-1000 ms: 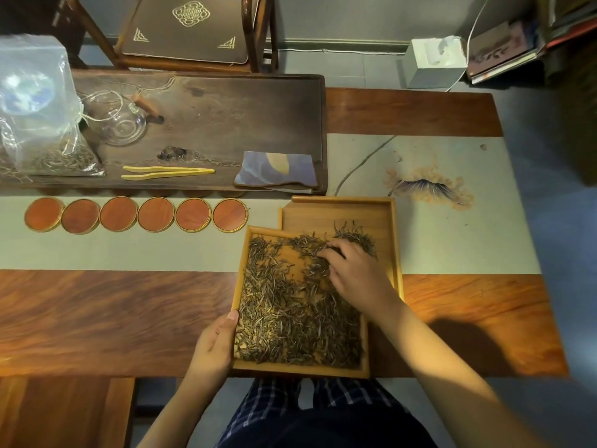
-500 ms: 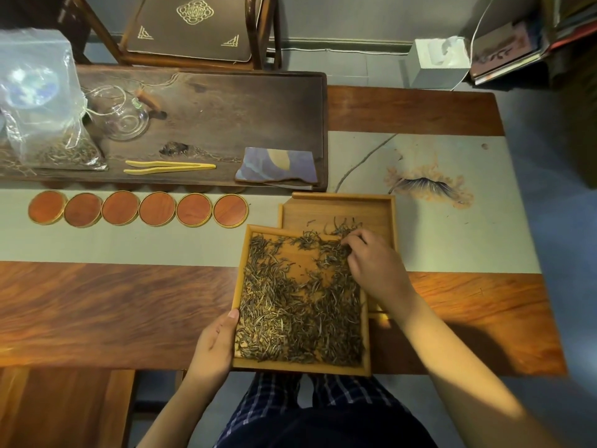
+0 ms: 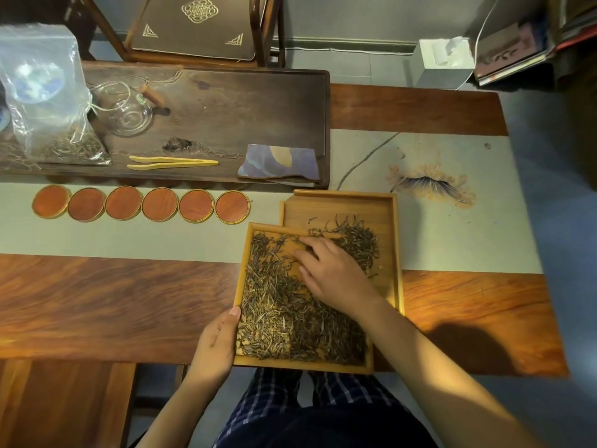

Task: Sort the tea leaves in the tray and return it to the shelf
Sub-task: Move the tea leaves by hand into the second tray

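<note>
A light wooden tray (image 3: 240, 279) full of dry tea leaves (image 3: 277, 318) lies at the table's near edge, its far end overlapping a second wooden tray (image 3: 342, 205). That second tray holds a smaller heap of leaves (image 3: 358, 240). My left hand (image 3: 216, 344) grips the near tray's left rim, thumb on top. My right hand (image 3: 332, 273) rests palm down in the near tray, with its fingers spread flat on the leaves near the far end.
Several round orange coasters (image 3: 142, 206) line the grey runner to the left. Behind them a dark tea board (image 3: 226, 118) carries yellow tweezers (image 3: 171, 163), a folded cloth (image 3: 281, 163), a glass pitcher (image 3: 129, 114) and a plastic bag of tea (image 3: 42, 92). A chair (image 3: 193, 27) stands beyond.
My right hand swept toward the far tray half a second ago, then came back left onto the near tray's leaves. The heap in the far tray now lies uncovered. My left hand has stayed put.
</note>
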Action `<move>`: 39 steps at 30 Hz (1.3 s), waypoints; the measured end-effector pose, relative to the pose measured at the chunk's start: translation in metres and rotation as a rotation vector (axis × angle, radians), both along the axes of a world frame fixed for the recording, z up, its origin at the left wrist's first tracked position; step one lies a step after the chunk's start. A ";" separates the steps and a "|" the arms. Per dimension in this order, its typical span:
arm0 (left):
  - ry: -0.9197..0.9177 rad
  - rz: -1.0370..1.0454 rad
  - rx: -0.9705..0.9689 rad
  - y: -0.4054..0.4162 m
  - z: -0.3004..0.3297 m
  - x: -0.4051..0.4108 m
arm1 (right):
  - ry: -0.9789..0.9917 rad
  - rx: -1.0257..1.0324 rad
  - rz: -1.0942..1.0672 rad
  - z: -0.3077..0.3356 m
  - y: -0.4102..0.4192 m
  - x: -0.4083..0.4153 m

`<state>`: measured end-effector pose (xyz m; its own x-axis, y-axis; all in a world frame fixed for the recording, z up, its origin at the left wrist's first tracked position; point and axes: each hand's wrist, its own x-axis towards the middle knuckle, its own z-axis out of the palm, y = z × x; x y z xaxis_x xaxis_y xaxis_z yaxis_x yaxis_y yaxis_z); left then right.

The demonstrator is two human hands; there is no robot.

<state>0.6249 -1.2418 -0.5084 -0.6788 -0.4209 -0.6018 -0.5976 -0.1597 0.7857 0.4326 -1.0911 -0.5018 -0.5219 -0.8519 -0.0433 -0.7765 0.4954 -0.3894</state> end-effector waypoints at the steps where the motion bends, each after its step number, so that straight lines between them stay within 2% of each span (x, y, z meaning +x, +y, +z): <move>1: -0.002 0.004 0.003 0.000 0.000 0.000 | -0.005 0.016 -0.004 -0.001 0.004 0.000; 16: -0.010 0.036 0.000 -0.001 0.001 -0.003 | 0.038 0.092 -0.055 0.000 0.053 -0.033; 21: 0.000 0.034 0.005 0.001 0.004 -0.005 | 0.105 -0.030 -0.207 0.014 0.036 -0.008; 23: 0.010 0.034 0.020 0.002 0.006 -0.006 | 0.060 -0.078 -0.159 0.021 0.023 0.014; 27: 0.055 0.042 0.069 0.006 0.010 -0.009 | -0.075 -0.097 0.077 0.024 0.012 0.042; 31: 0.082 0.051 0.084 0.008 0.013 -0.010 | -0.012 -0.056 0.234 0.015 0.017 0.046; 39: 0.060 0.050 0.044 0.011 0.012 -0.005 | 0.040 -0.031 0.125 0.003 0.036 0.023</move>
<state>0.6199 -1.2308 -0.4963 -0.6927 -0.4296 -0.5793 -0.5402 -0.2231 0.8114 0.4553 -1.0549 -0.4990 -0.4125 -0.9109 0.0032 -0.8465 0.3821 -0.3707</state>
